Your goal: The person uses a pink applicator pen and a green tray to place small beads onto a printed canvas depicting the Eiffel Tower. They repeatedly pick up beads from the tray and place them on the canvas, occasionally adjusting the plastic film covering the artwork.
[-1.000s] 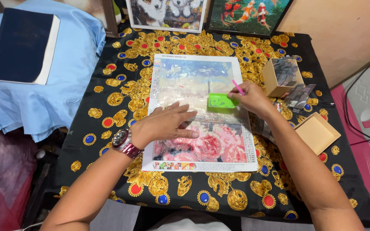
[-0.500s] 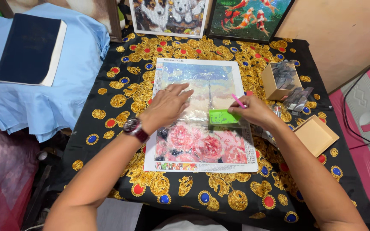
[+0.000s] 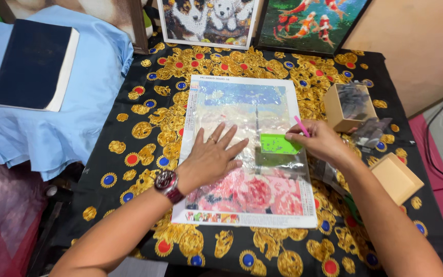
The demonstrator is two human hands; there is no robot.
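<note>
Diamond-painting canvas [image 3: 247, 118] lies flat in the middle of the table [image 3: 129, 128], which is covered by a black cloth patterned with gold medallions and red and blue gems. The canvas shows a pale sky above and pink roses below, under a shiny clear film.

The left hand [image 3: 212, 156], with a watch [image 3: 168, 185] on its wrist, is spread wide open, palm down, fingers fanned apart and pressing flat on the middle of the canvas near its left edge.

The right hand [image 3: 320, 139] is closed, fingertips pinched together on a pink pen [image 3: 301, 126] that sticks up from between them. The same fingers touch the right end of a small green tray [image 3: 279, 144] resting on the canvas near its right edge.

Near the right edge of the table stands an open cardboard box [image 3: 348, 106] with small clear packets in it, more packets [image 3: 373, 132] just beside it, and a tan box lid [image 3: 397, 178] closer to the person.

At the far edge lean two framed pictures, one of puppies [image 3: 208, 18], one of koi fish [image 3: 311, 23]. Beyond the left edge, a dark blue book [image 3: 32, 61] lies on light blue fabric [image 3: 52, 128].
</note>
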